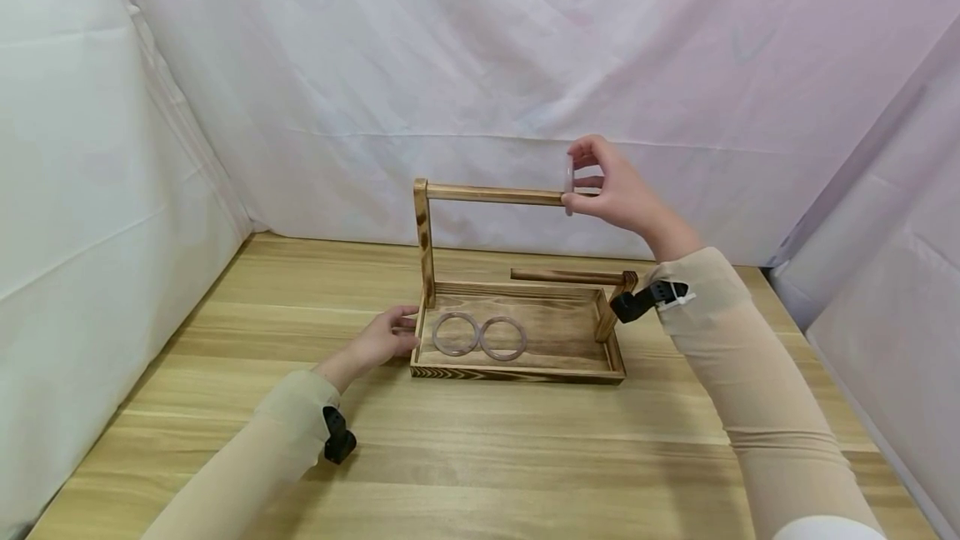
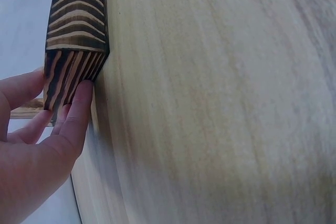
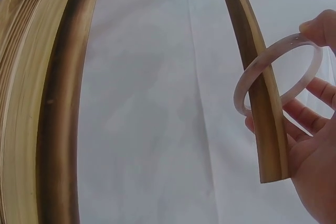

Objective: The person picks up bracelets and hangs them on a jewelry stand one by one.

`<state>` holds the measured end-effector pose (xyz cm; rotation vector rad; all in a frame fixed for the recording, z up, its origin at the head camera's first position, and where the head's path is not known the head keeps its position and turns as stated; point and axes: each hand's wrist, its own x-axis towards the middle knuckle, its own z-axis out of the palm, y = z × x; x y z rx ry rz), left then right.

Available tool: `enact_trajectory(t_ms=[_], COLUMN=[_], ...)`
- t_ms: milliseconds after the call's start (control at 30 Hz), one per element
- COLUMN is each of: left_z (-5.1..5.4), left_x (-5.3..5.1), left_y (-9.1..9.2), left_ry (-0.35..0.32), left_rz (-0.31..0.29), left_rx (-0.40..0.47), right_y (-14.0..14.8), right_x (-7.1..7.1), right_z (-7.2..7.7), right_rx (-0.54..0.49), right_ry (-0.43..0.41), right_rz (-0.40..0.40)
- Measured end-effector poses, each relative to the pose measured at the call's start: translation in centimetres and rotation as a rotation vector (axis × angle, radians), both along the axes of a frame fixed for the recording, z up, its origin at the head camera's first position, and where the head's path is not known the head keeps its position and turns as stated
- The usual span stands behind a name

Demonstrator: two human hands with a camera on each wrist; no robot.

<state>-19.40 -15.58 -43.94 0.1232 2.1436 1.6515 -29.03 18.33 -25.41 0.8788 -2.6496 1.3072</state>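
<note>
A wooden bangle rack (image 1: 517, 376) with a shallow tray stands on the table. Its tall left post carries an upper bar (image 1: 495, 193) that runs to the right. My right hand (image 1: 626, 194) pinches a pale, translucent bangle (image 3: 268, 56) between thumb and fingers. In the right wrist view the bar passes through the bangle near the bar's free end. My left hand (image 1: 378, 340) grips the left end of the tray, with fingers and thumb against the dark-striped wood (image 2: 73, 72). Two more bangles, a left one (image 1: 455, 334) and a right one (image 1: 503, 338), lie flat side by side in the tray.
A lower bar (image 1: 566, 276) extends left from a short post (image 1: 607, 319) at the rack's right end, beneath my right forearm. White cloth (image 1: 450, 65) hangs behind the table and along both sides. The light wood table (image 1: 465, 457) spreads out around the rack.
</note>
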Motion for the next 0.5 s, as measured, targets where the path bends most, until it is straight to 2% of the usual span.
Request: enact_trajectory(t_ms=[500], left_z=[0.0], left_x=[0.0], left_y=[0.0], left_ry=[0.011], left_rz=[0.000], left_rx=[-0.005], right_y=[-2.0], right_x=[0.0], right_z=[0.5], right_rx=[0.003], right_ry=[0.043], right_rz=[0.059])
